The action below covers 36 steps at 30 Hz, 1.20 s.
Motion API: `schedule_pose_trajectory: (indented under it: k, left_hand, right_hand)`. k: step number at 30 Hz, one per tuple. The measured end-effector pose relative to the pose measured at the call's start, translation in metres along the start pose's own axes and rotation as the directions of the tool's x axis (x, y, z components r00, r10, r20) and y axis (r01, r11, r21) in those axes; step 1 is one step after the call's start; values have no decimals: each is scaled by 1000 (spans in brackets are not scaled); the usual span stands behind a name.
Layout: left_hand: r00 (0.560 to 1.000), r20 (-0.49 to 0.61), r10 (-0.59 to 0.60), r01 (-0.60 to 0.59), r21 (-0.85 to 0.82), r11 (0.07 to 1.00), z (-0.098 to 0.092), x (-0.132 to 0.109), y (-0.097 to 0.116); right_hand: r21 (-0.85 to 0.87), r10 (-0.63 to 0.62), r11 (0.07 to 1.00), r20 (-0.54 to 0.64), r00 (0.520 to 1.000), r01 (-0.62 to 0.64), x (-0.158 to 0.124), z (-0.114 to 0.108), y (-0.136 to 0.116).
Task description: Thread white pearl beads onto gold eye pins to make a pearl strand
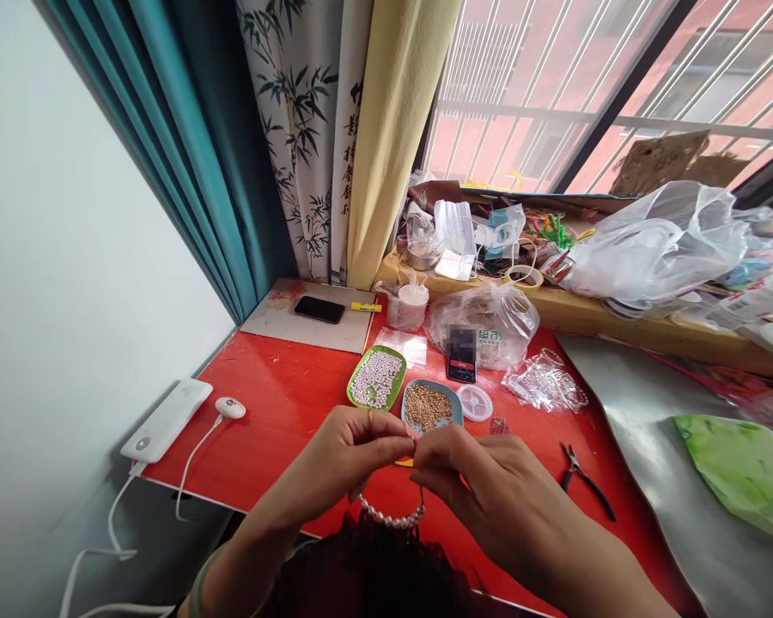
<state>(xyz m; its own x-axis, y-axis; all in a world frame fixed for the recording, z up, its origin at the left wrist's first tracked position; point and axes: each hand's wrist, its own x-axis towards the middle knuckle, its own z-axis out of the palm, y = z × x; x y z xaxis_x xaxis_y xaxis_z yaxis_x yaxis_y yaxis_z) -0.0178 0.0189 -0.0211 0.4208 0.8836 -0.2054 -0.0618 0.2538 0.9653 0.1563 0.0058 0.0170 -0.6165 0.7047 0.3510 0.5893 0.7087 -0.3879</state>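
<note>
A string of pearly white beads [392, 520] hangs in a curve below my two hands, over the near part of the red table. My left hand [344, 455] is closed in a pinch at one end of the string, and my right hand [480, 472] pinches the other end. Their fingertips meet, so the exact join between them is hidden. Just beyond my fingers stand a green tray [353, 396] of white beads and a blue tray [459, 410] of gold beads. Something small and yellow [404, 463] shows beneath the fingertips.
Black-handled pliers [575, 472] lie to the right. Behind the trays are a phone [462, 356], a round clear lid [475, 402] and plastic bags [489, 318]. At left sit a white power strip [167, 421] and a white round device [230, 408]. A cluttered windowsill [554, 313] bounds the back.
</note>
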Motion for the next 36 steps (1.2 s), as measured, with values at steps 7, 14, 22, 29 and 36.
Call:
schedule_pose_trajectory:
  k: [7,14,22,29,36]
  left_hand:
    - [979,195,-62,81,-88,993,12,2,0]
    - [978,136,-158,176,-137,975,19,13,-16]
    - [961,114,-253,247,61,967,19,21,-57]
    - [939,139,-314,299,118,947,19,22,-89]
    - [935,119,-333,320,116,940,7,21,-117]
  right_hand:
    - [39,153,986,167,974,-161,3,7,15]
    - [279,305,886,249,919,-370,-12,25,37]
    - [297,471,799,234,851,-524,-55,83,48]
    - [312,553,719,286,783,-622,-83,125,58]
    - [212,671,611,371,642,-762,-85,154,100]
